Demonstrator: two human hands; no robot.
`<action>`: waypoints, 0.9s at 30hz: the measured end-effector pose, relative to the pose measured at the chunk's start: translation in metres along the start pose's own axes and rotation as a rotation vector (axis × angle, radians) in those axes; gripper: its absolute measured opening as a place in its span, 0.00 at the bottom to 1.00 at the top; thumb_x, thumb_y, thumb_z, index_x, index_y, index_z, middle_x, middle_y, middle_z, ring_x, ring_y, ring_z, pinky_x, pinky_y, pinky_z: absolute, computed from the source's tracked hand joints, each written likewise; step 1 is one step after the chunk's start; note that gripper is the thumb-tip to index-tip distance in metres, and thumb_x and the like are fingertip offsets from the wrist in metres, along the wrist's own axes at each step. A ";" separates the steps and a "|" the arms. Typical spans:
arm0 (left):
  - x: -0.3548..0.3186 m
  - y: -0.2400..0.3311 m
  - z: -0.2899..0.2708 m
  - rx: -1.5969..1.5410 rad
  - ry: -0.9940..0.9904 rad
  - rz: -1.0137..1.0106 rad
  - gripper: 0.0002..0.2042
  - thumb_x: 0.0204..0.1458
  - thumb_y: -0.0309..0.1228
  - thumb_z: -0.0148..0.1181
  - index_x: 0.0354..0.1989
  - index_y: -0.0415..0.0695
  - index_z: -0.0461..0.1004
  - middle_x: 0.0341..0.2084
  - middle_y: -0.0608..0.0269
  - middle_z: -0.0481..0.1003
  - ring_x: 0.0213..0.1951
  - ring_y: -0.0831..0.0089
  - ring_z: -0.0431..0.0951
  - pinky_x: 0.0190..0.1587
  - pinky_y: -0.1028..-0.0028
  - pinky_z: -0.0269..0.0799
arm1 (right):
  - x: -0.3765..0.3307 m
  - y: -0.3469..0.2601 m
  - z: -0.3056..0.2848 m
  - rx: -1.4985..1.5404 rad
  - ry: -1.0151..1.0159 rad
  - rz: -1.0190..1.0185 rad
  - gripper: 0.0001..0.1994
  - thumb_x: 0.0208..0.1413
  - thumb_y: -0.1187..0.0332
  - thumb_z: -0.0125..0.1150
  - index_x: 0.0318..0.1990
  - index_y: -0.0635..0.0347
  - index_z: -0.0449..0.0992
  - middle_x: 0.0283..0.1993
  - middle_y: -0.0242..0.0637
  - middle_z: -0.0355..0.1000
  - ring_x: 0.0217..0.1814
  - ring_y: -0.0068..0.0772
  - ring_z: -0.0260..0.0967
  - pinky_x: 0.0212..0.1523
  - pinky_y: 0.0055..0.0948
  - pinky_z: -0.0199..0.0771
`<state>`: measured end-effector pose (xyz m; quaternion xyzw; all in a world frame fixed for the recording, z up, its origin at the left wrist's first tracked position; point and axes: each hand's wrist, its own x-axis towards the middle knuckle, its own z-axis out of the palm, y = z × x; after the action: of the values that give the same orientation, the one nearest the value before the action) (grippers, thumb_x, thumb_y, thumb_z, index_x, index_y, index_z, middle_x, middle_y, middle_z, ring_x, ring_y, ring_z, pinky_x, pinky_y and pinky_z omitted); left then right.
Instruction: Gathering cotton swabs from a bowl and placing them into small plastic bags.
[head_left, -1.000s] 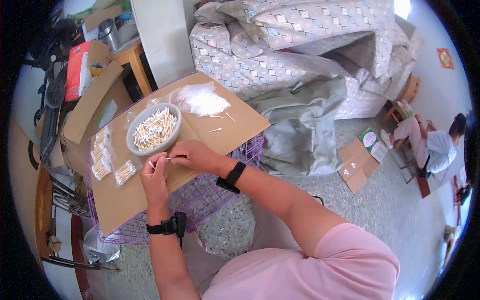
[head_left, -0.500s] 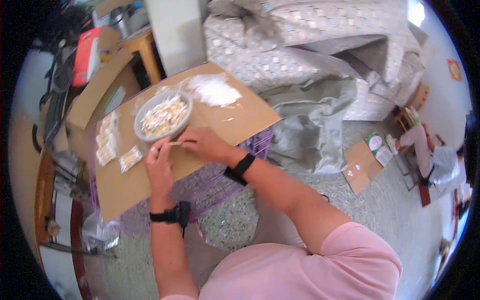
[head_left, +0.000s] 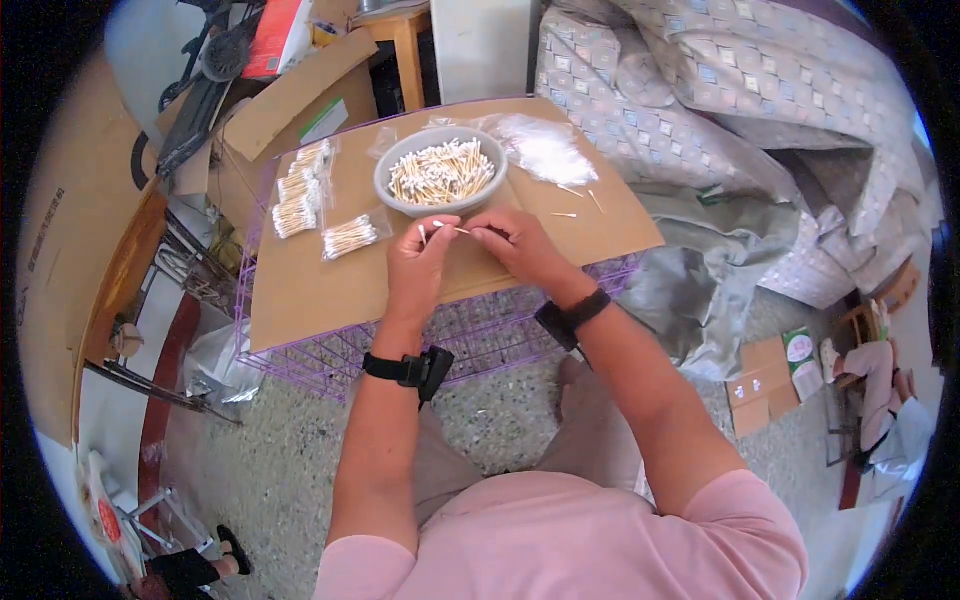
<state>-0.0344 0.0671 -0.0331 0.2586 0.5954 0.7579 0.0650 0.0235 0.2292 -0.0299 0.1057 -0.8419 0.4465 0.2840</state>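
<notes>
My left hand (head_left: 418, 268) is closed at the near side of a grey bowl (head_left: 382, 190), with white swab tips poking out between its fingers. Close beside it, my right hand (head_left: 522, 250) pinches the end of a cotton swab (head_left: 462, 231) that reaches across to the left fingers. Loose cotton swabs (head_left: 445, 172) fill the bowl. Left of the bowl lie a clear bag of swabs (head_left: 350, 237) and a row of similar filled bags (head_left: 302, 192). A heap of clear plastic bags (head_left: 548, 150) lies to the right, near a few stray swabs (head_left: 564, 215).
A cardboard sheet (head_left: 320, 305) forms the tabletop over a purple wire cage (head_left: 480, 355). Behind it, patterned fabric (head_left: 720, 80) covers something large. An open cardboard box (head_left: 290, 105) stands at the back left. Another person (head_left: 875, 380) sits far right; a foot (head_left: 232, 552) shows lower left.
The view has shifted, so the table appears farther right. Both hands stay near the bowl's front edge, and the right fingers still hold a swab beside the left hand.
</notes>
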 end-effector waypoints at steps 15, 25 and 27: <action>0.003 -0.006 -0.008 -0.074 -0.035 0.005 0.07 0.57 0.27 0.57 0.42 0.41 0.77 0.27 0.78 0.72 0.22 0.93 0.59 0.21 0.88 0.50 | -0.001 -0.013 -0.003 0.136 0.008 0.178 0.08 0.52 0.72 0.61 0.39 0.61 0.73 0.34 0.31 0.71 0.35 0.20 0.68 0.37 0.23 0.70; 0.003 -0.003 -0.008 -0.191 -0.048 -0.078 0.07 0.57 0.29 0.55 0.41 0.41 0.75 0.28 0.74 0.73 0.17 0.91 0.57 0.17 0.86 0.50 | -0.002 0.002 -0.001 0.264 0.033 0.198 0.09 0.52 0.71 0.62 0.41 0.60 0.74 0.33 0.30 0.72 0.34 0.19 0.67 0.36 0.22 0.69; 0.004 -0.002 -0.008 -0.168 -0.058 -0.074 0.07 0.57 0.29 0.55 0.41 0.41 0.75 0.28 0.74 0.73 0.17 0.92 0.57 0.18 0.86 0.50 | -0.002 -0.001 -0.003 0.139 -0.005 0.176 0.07 0.52 0.72 0.61 0.38 0.61 0.75 0.31 0.30 0.72 0.34 0.19 0.67 0.35 0.22 0.68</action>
<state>-0.0418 0.0621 -0.0355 0.2520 0.5368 0.7944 0.1319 0.0264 0.2309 -0.0287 0.0520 -0.8156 0.5268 0.2337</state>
